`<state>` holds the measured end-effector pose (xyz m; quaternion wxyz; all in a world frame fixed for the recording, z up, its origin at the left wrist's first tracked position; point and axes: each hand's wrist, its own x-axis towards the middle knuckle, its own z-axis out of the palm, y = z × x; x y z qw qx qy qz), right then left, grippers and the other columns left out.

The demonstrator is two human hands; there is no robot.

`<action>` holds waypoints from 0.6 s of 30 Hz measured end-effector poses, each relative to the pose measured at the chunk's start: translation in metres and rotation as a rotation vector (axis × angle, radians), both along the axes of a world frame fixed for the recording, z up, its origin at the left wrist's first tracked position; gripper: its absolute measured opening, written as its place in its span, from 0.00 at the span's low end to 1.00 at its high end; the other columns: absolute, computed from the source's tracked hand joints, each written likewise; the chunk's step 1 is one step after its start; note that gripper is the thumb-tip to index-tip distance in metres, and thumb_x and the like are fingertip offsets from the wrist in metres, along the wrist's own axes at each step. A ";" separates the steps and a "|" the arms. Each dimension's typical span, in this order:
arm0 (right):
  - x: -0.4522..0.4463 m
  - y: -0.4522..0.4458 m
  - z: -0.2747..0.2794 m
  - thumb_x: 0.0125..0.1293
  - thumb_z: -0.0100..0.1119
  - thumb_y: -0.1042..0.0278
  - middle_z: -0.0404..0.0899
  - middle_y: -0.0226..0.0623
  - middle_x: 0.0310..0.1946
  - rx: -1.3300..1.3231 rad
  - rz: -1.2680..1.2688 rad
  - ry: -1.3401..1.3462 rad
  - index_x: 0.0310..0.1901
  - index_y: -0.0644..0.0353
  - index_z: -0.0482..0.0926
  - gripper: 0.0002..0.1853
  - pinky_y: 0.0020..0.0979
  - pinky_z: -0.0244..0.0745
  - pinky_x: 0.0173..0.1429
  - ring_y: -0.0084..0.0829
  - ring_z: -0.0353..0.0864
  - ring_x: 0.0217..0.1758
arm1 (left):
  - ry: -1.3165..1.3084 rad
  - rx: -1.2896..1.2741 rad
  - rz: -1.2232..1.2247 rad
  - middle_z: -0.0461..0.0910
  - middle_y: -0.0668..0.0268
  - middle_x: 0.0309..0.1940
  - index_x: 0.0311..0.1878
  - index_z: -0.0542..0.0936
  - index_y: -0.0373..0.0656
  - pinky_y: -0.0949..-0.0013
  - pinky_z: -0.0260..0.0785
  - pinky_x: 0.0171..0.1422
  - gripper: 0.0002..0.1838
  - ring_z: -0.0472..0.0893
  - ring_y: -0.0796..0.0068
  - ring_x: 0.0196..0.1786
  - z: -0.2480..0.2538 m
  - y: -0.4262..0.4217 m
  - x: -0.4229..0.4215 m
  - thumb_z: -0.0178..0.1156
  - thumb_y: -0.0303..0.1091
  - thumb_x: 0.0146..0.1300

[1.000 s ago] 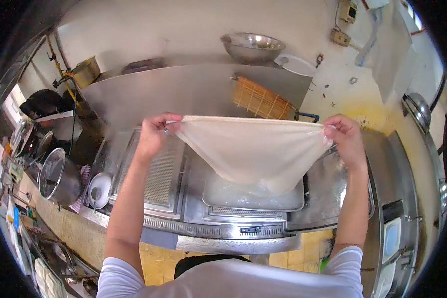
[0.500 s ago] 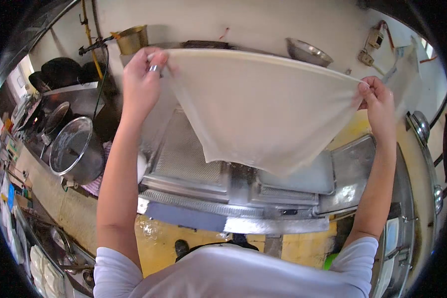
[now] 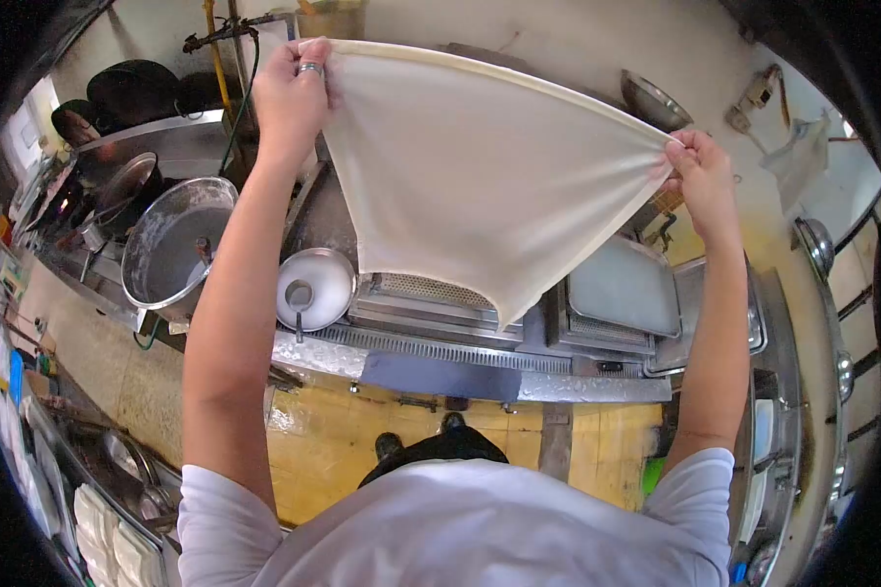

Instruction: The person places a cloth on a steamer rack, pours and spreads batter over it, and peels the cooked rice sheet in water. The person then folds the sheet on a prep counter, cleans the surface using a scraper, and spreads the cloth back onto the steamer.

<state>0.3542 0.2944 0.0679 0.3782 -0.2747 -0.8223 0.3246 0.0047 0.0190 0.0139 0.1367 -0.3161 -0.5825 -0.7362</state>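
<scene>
A thin off-white cloth (image 3: 480, 166) is stretched between my two hands and hangs down over the metal counter. Its upper left corner is pinched in my left hand (image 3: 294, 98), which wears a ring. The upper right corner is gripped by my right hand (image 3: 700, 181), a little lower down. Below the cloth's left part lies a perforated metal plate (image 3: 431, 289), partly covered by it. A shallow tray with a whitish surface (image 3: 625, 286) rests on the counter right of the cloth's lower tip.
On the left are a large steel pot (image 3: 178, 245) and a white round dish with a ladle (image 3: 316, 289). Dark woks (image 3: 132, 90) stand at the back left. A metal bowl (image 3: 653, 100) leans by the wall. Another metal tray (image 3: 690, 313) lies at right.
The cloth and both my hands have risen away from the whitish tray and shifted left over the perforated plate. The view has turned, bringing the steel pot closer.
</scene>
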 end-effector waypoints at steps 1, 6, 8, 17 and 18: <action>-0.001 -0.008 0.001 0.78 0.56 0.68 0.84 0.33 0.37 0.005 -0.014 -0.010 0.49 0.64 0.79 0.08 0.26 0.81 0.40 0.24 0.85 0.37 | 0.001 0.009 -0.011 0.79 0.71 0.26 0.46 0.82 0.35 0.73 0.68 0.29 0.14 0.75 0.82 0.24 -0.002 -0.005 -0.005 0.59 0.39 0.79; 0.006 -0.037 0.002 0.78 0.56 0.68 0.84 0.31 0.36 -0.003 -0.014 -0.044 0.48 0.62 0.79 0.07 0.24 0.80 0.40 0.22 0.85 0.37 | 0.015 0.043 -0.035 0.78 0.72 0.26 0.46 0.82 0.35 0.74 0.68 0.27 0.14 0.74 0.83 0.23 -0.002 -0.026 -0.009 0.59 0.40 0.79; 0.012 -0.044 0.001 0.78 0.56 0.68 0.84 0.29 0.36 -0.005 -0.018 -0.047 0.48 0.61 0.79 0.07 0.23 0.79 0.40 0.21 0.85 0.36 | 0.049 0.036 -0.031 0.78 0.72 0.26 0.46 0.82 0.36 0.74 0.68 0.27 0.14 0.74 0.84 0.22 -0.005 -0.030 -0.012 0.59 0.40 0.79; 0.024 -0.044 -0.027 0.77 0.57 0.68 0.84 0.29 0.35 -0.088 -0.036 -0.038 0.47 0.61 0.80 0.06 0.24 0.81 0.40 0.22 0.85 0.36 | 0.064 -0.043 0.018 0.79 0.71 0.27 0.46 0.82 0.35 0.76 0.65 0.26 0.12 0.75 0.85 0.23 -0.020 -0.038 -0.006 0.60 0.36 0.78; 0.020 -0.041 -0.043 0.77 0.58 0.69 0.85 0.31 0.34 -0.111 -0.029 -0.021 0.47 0.61 0.81 0.06 0.26 0.83 0.40 0.23 0.86 0.36 | 0.050 -0.087 0.014 0.79 0.71 0.27 0.45 0.82 0.35 0.76 0.66 0.28 0.12 0.75 0.85 0.24 -0.035 -0.035 -0.010 0.60 0.36 0.78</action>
